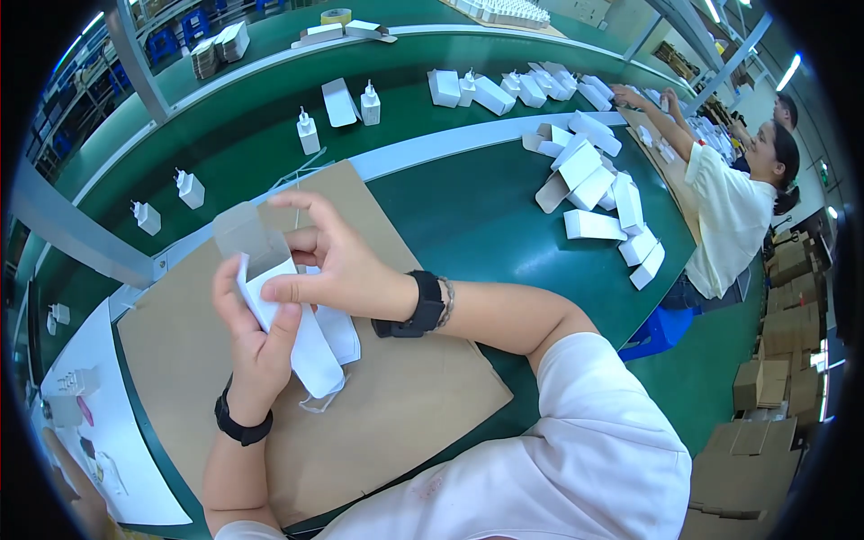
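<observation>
A slim white cardboard box (311, 360) is tilted in front of me, its top flap raised at the upper end. My left hand (252, 337) wraps round the box's left side, thumb on the front. My right hand (346, 261) pinches the box near its open end, thumb on the front face, index finger stretched beyond the flap. What the box holds cannot be made out. Behind it, over a brown cardboard sheet (414, 387), shows another white piece (341, 335), partly hidden, with a thin whitish string (322, 402) near the box's lower end.
White plug adapters (308, 133) stand spaced along the green strip beyond the sheet. A pile of white boxes (589, 175) lies to the right, and more boxes and adapters stand farther back. A co-worker (729, 216) works at the far right. A white sheet (126, 432) curves along the left.
</observation>
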`<state>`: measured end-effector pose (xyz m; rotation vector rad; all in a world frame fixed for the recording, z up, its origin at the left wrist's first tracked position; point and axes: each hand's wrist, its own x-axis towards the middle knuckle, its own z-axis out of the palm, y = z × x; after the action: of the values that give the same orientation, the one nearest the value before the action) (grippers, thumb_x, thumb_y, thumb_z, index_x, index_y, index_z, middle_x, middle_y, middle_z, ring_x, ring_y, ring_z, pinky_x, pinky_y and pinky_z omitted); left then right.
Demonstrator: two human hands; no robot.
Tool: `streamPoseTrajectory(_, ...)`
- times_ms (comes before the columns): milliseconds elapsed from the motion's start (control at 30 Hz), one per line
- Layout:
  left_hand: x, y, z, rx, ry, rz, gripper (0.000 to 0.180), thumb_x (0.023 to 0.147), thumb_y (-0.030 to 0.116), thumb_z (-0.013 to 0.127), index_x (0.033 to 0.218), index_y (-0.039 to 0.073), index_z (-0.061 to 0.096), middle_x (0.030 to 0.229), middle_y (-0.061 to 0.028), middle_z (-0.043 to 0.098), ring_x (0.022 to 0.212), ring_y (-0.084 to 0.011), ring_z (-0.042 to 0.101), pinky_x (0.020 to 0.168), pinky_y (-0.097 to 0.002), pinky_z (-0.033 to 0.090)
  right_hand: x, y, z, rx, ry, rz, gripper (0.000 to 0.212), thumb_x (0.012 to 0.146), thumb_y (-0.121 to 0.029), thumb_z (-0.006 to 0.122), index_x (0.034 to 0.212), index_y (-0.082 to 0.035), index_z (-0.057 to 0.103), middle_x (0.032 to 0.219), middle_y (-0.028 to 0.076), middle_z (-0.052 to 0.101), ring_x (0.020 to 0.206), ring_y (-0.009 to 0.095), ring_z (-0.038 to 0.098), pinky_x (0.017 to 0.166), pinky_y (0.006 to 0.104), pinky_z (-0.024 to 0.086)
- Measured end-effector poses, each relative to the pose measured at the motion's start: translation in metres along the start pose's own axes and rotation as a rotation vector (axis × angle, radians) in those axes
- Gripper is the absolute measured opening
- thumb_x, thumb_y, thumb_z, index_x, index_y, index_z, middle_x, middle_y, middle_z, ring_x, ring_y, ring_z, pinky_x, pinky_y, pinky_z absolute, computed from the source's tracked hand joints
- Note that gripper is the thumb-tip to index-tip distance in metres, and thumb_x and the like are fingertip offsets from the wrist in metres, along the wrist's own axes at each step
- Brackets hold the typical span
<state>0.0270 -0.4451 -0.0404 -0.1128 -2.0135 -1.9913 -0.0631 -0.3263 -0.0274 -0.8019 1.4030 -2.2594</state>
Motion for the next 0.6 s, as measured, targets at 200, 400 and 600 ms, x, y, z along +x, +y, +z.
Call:
streamPoseTrajectory(200, 0.000, -0.005, -0.005, -0.233, -0.060, -0.110, 0.048, 0.091, 0.019, 0.049, 0.126, 0.012, 0.016, 0.097, -0.0151, 0.054, 0.075, -0.0167, 0.058, 0.063, -0.0276, 0.048, 0.004, -0.001, -0.014, -0.047, -0.295, 0.281, 0.017, 0.089, -0.019, 0.057, 0.096, -0.004, 0.055, 0.085, 0.002, 0.055, 0.067, 0.006, 0.055, 0.052, 0.0200, 0.045)
streamPoseTrajectory(400, -0.006, 0.000, -0.015, -0.284, 0.033, -0.181, 0.059, 0.089, 0.012, 0.051, 0.130, 0.019, 0.009, 0.105, -0.0131, 0.051, 0.078, -0.0169, 0.059, 0.067, -0.0284, 0.051, 0.002, 0.009, 0.000, -0.263, -0.238, -0.175, 0.026, 0.090, -0.012, 0.052, 0.113, 0.000, 0.053, 0.100, 0.009, 0.062, 0.093, 0.017, 0.059, 0.081, 0.0278, 0.047)
streamPoseTrajectory(600, -0.007, -0.011, -0.035, -0.015, -0.148, 0.002, 0.081, 0.083, 0.026, 0.063, 0.132, 0.007, 0.001, 0.105, -0.0162, 0.044, 0.093, -0.0188, 0.051, 0.077, -0.0316, 0.044, 0.012, -0.018, -0.003, -0.352, -0.384, 0.068, 0.029, 0.086, -0.012, 0.056, 0.109, 0.005, 0.060, 0.108, 0.014, 0.062, 0.098, 0.016, 0.058, 0.086, 0.0276, 0.045)
